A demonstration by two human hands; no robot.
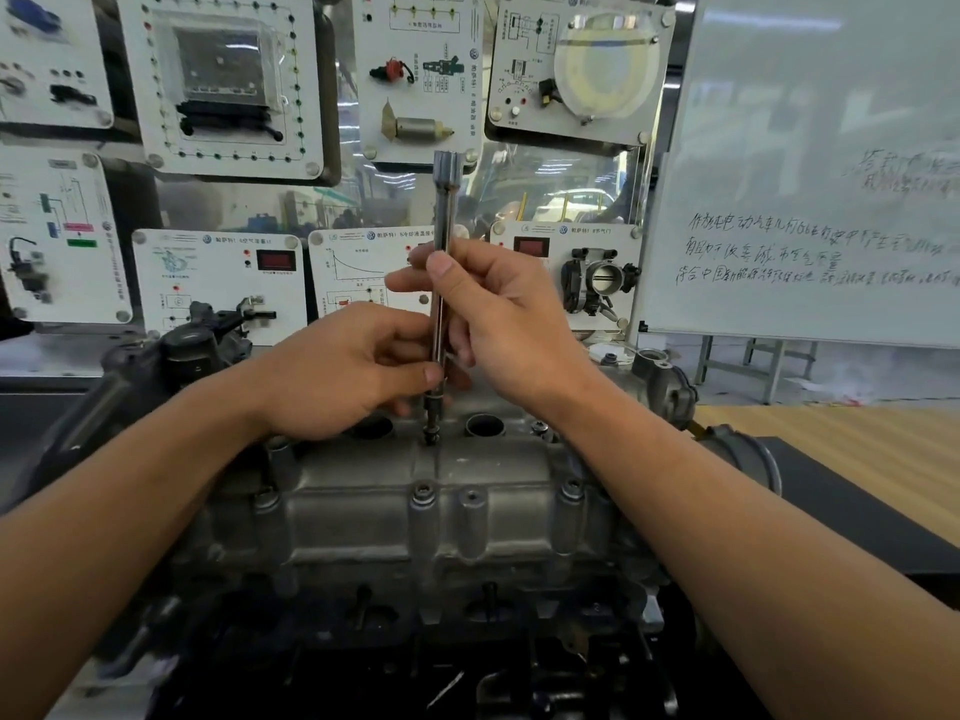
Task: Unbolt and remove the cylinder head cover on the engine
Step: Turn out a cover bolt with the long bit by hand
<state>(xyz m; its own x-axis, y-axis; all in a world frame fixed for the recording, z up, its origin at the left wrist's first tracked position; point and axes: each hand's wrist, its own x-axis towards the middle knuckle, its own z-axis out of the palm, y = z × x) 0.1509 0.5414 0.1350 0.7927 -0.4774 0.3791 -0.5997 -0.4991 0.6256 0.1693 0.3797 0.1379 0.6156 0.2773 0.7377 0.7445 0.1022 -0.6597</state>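
Directly beneath both hands: cylinder head cover (pixel 363 491), on the engine (pixel 322 574). Long socket bar (pixel 444 215) stands upright on a cover bolt (pixel 431 438); left hand (pixel 332 376) pinches its lower shaft, right hand (pixel 504 319) curls round it just above. Whiteboard (pixel 805 148) beyond right hand.

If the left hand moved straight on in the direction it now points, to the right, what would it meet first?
The right hand, just across the upright extension bar that both hands grip. The fingers of the left hand look nearly in touch with it, though depth is unclear.
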